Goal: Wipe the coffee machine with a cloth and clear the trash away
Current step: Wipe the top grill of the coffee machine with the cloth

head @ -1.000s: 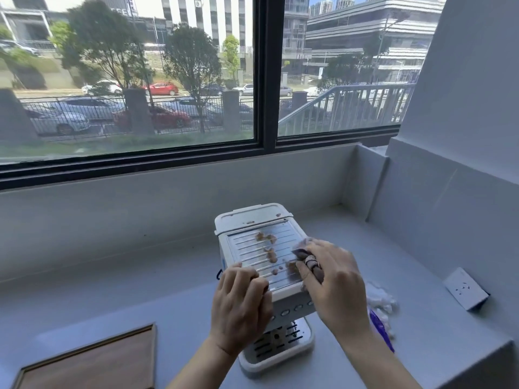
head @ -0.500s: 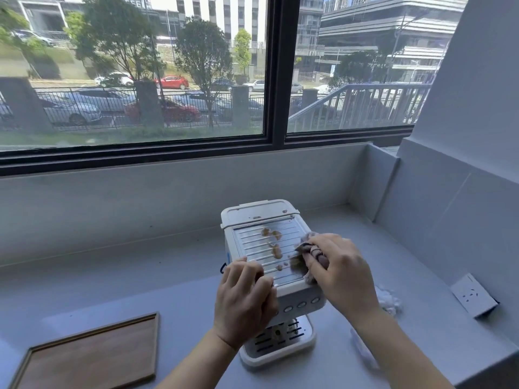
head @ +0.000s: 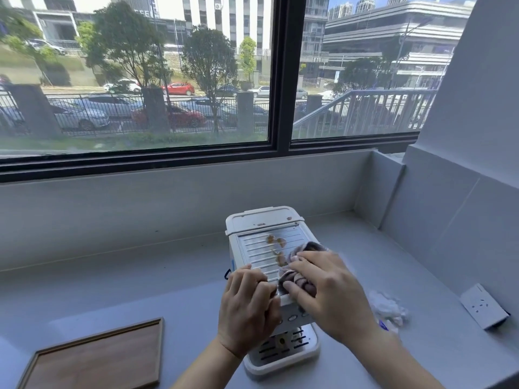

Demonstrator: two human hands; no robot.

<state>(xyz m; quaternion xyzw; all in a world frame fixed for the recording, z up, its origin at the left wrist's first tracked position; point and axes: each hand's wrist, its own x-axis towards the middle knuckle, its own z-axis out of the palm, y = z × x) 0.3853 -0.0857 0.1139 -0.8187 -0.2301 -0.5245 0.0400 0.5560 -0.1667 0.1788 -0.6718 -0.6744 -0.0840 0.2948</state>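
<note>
Cloth lies bunched under the right hand, at the front right of the ribbed metal top plate of the coffee machine. The right hand's fingers curl round the cloth and hold it tightly against the plate; folds of fabric show between the thumb and the fingers and beyond the fingertips. The fabric is mauve-grey with paler patches. The left hand grips the front left edge of the machine top, fingers curled over the rim.

Brown stains run down the middle of the plate, just left of the cloth. The machine is white and stands upright on the grey counter, with a slotted drip tray at its base.

Crumpled white trash lies on the counter to the right of the machine, partly behind the right forearm. A wooden tray lies well to the left. A white socket sits near the right wall.
</note>
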